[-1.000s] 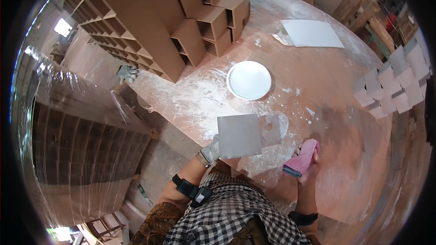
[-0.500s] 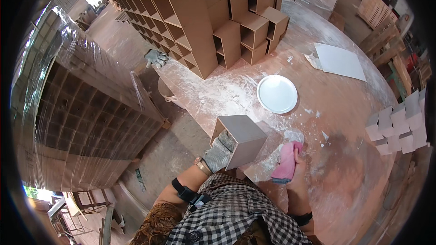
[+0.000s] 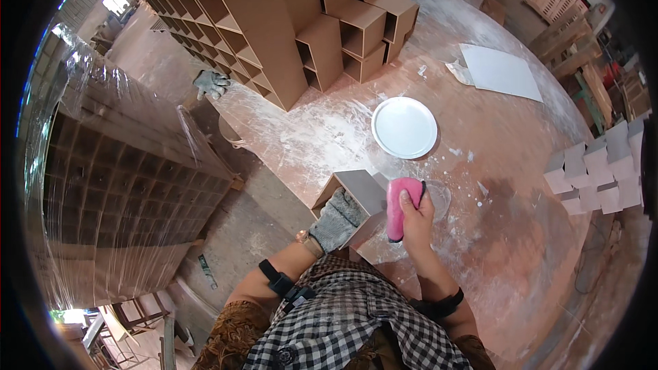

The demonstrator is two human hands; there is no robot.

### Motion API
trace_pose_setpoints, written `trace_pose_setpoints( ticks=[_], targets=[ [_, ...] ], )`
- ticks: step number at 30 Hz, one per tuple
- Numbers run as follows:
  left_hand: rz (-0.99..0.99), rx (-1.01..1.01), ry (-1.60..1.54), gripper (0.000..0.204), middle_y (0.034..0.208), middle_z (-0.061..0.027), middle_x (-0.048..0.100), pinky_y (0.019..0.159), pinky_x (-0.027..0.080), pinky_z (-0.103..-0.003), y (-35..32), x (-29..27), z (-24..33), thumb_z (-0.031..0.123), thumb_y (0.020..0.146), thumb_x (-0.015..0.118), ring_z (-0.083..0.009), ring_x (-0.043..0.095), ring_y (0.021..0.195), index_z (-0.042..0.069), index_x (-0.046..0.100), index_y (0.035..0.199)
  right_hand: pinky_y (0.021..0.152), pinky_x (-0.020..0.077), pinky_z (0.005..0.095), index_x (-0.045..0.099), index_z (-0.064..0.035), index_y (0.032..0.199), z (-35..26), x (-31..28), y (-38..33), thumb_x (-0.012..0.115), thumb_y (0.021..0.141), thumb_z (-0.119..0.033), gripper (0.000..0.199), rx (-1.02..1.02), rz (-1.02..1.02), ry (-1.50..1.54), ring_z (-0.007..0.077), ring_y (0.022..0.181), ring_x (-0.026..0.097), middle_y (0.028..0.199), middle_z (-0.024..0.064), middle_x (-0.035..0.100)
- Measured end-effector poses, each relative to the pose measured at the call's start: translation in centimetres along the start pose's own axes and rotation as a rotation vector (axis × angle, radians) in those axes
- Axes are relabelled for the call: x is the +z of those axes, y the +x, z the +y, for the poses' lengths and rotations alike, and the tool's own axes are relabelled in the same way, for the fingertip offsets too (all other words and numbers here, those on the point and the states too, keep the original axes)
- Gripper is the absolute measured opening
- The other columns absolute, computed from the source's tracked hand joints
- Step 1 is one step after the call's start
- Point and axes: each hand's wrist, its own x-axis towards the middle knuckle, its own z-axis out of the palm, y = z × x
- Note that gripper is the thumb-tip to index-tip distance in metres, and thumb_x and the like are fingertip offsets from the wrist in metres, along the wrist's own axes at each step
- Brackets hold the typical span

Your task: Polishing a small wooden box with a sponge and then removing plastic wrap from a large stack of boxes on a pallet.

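Note:
My left hand [image 3: 337, 222], in a grey knit glove, reaches into the open end of a small square box [image 3: 364, 190] and grips it. The box is brown fibreboard inside with grey outer faces, held tilted just off my apron. Bare and close to the box's right side, my right hand [image 3: 415, 218] is closed around a pink hand pad [image 3: 403, 200] with a dark edge, thumb on top. Whether the pad touches the box I cannot tell. Just beyond sits a round white lid or shallow dish [image 3: 404, 128] on the powder-dusted reddish table [image 3: 507, 253].
Stacked brown boxes [image 3: 264, 34] rise at the far side, a grey glove [image 3: 211, 84] by their left corner. A white sheet [image 3: 502, 72] lies far right, near pale stacked boxes [image 3: 600, 173]. Film-wrapped boxes [image 3: 130, 185] stand on the left floor.
My right hand has lifted the pink pad up and to the left, beside the box. My left hand still holds the box, slightly shifted. The whole view has shifted a little.

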Motion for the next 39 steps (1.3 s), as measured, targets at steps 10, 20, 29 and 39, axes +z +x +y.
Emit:
trace_pose_setpoints(
  ticks=[10,20,29,39],
  targets=[
    [-0.151,-0.068,0.347,0.037,0.103,-0.0323,0.056,0.052,0.048,-0.039,3.5,1.0,1.9,0.019,0.076,0.051,-0.039,0.058,0.083,-0.006,0.057,0.104,0.073,0.0442,0.0274,0.054,-0.0004,0.099,-1.9,0.3,-2.4,0.063,0.082,-0.008,0.02,-0.292,-0.038,-0.155,0.0143,0.079,0.053,0.084,0.0092,0.058],
    [-0.191,0.103,0.053,0.041,0.093,-0.0206,0.058,0.058,0.044,-0.038,5.2,3.7,2.1,0.024,0.072,0.057,-0.0289,0.056,0.068,0.0,0.058,0.104,0.066,0.0479,0.0385,0.059,-0.0062,0.09,-6.1,-2.9,4.7,0.062,0.065,-0.005,0.026,-0.672,-0.492,-0.939,0.0338,0.077,0.059,0.087,0.0115,0.059],
    [-0.236,0.044,-0.043,0.026,0.092,-0.0151,0.061,0.059,0.044,-0.04,4.9,5.4,2.0,0.02,0.079,0.051,-0.0291,0.059,0.079,0.003,0.062,0.094,0.063,0.0464,0.0419,0.059,-0.0067,0.088,-2.8,-3.8,2.6,0.062,0.073,-0.017,0.018,-0.477,-0.553,-1.138,0.0353,0.074,0.058,0.084,0.0139,0.058],
    [-0.034,0.051,-0.052,0.02,0.088,-0.0157,0.059,0.056,0.042,-0.04,3.9,8.6,1.5,0.018,0.078,0.051,-0.0272,0.059,0.074,0.007,0.062,0.091,0.066,0.0474,0.0454,0.059,-0.0069,0.092,-5.7,-1.9,4.7,0.06,0.079,-0.024,0.022,-0.366,-0.491,-1.114,0.0377,0.076,0.06,0.084,0.016,0.06]
  ],
)
